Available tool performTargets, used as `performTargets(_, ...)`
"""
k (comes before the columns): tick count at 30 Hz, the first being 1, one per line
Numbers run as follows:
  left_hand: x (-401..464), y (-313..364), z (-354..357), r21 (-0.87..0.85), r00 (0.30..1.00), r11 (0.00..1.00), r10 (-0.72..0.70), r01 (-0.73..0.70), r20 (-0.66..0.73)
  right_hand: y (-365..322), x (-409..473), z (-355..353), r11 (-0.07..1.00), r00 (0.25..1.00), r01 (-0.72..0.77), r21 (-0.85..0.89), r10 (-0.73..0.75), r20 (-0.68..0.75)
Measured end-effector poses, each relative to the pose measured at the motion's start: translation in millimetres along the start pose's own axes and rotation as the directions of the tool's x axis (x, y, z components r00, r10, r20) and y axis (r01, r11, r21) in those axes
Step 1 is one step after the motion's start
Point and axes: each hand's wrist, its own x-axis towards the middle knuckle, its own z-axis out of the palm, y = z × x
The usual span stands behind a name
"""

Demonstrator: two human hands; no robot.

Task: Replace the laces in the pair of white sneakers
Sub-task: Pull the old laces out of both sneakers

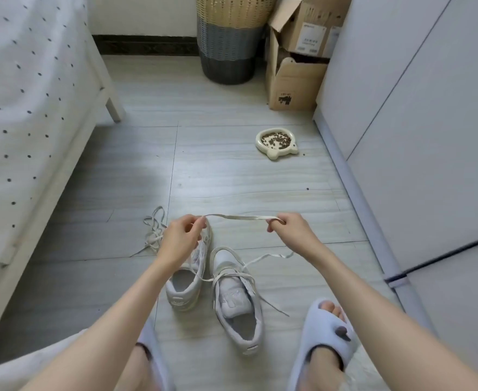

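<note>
Two hands [180, 239] [291, 230], lace [240, 217] apparently taut between

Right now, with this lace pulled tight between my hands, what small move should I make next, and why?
Probably bring the end pinched by your left hand down to the front eyelets of the left sneaker just below it. The lace is stretched flat between the left and right hand, that sneaker looks unlaced, and the right sneaker already has a lace in it.
</note>
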Motion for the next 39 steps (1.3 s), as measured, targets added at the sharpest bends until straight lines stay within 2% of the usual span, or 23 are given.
performTargets(3,16.6,-14.6,11.1,-0.036,0.996,0.996,-0.080,0.079,-0.031,22.2,13.9,19.5,0.994,0.998,-0.047,0.096,0.044,0.041)
performTargets(6,25.6,-32.3,28.2,0.157,0.991,0.981,-0.124,0.116,0.041,45.5,26.7,37.0,0.961,0.992,-0.112,0.253,0.122,-0.026)
performTargets(7,22.6,-38.7,35.7,0.222,0.991,0.970,-0.116,0.101,0.059,55.1,28.5,44.6,0.959,0.988,-0.137,0.247,0.149,-0.033)
performTargets(9,6.1,-50.9,50.4,0.275,0.998,0.961,-0.048,0.035,0.038,75.7,26.6,65.7,0.981,0.984,-0.173,0.092,0.176,-0.035)
performTargets(11,-13.7,-68.0,64.5,0.303,0.999,0.953,0.030,-0.033,0.017,93.4,13.7,93.6,0.988,0.990,-0.144,-0.057,0.144,-0.009)
performTargets(12,-21.7,-77.4,70.2,0.298,0.998,0.954,0.017,-0.033,0.055,99.3,4.5,107.5,0.990,0.993,-0.112,-0.082,0.115,0.029)
performTargets(16,-37.9,-111.4,80.2,0.393,0.942,0.918,-0.087,-0.051,0.325,115.8,-25.4,153.4,0.994,0.990,0.008,-0.105,0.007,0.140)
performTargets(19,-36.3,-118.0,78.9,0.451,0.945,0.891,-0.099,-0.055,0.311,117.6,-38.6,169.0,0.999,0.995,-0.023,-0.026,0.026,0.093)
performTargets(21,-34.1,-116.1,79.4,0.545,0.955,0.838,-0.136,-0.031,0.263,119.3,-42.6,172.9,1.000,0.996,-0.030,-0.008,0.031,0.078)
performTargets(24,-34.9,-111.8,82.4,0.702,0.946,0.708,-0.171,-0.077,0.276,119.3,-44.4,170.5,0.999,0.997,-0.042,0.029,0.040,0.059)
performTargets(30,-30.4,-109.4,64.5,0.775,0.922,0.599,-0.149,-0.204,0.358,120.6,-48.0,166.9,0.981,0.989,-0.151,0.118,0.150,0.020)
performTargets(32,-25.1,-109.6,53.0,0.748,0.949,0.639,-0.085,-0.181,0.302,120.0,-47.8,164.5,0.970,0.978,-0.209,0.128,0.209,0.012)
performTargets(34,-17.2,-106.7,37.9,0.619,0.993,0.783,-0.005,-0.068,0.116,121.6,-46.7,159.6,0.954,0.964,-0.263,0.142,0.267,-0.013)
performTargets(35,-12.9,-103.0,29.2,0.516,1.000,0.857,-0.016,0.011,0.005,123.2,-46.1,156.8,0.948,0.958,-0.279,0.156,0.286,-0.023)
performTargets(37,-7.0,-94.5,13.9,0.239,0.982,0.958,-0.129,0.159,-0.138,126.9,-46.9,151.0,0.935,0.947,-0.312,0.167,0.320,-0.023)
performTargets(38,-6.4,-88.7,10.3,0.023,0.964,0.974,-0.218,0.223,-0.151,128.8,-47.6,148.8,0.931,0.943,-0.324,0.167,0.333,-0.022)
performTargets(39,-7.4,-81.6,9.8,-0.229,0.948,0.938,-0.292,0.259,-0.126,130.2,-48.1,146.6,0.929,0.940,-0.332,0.166,0.340,-0.025)
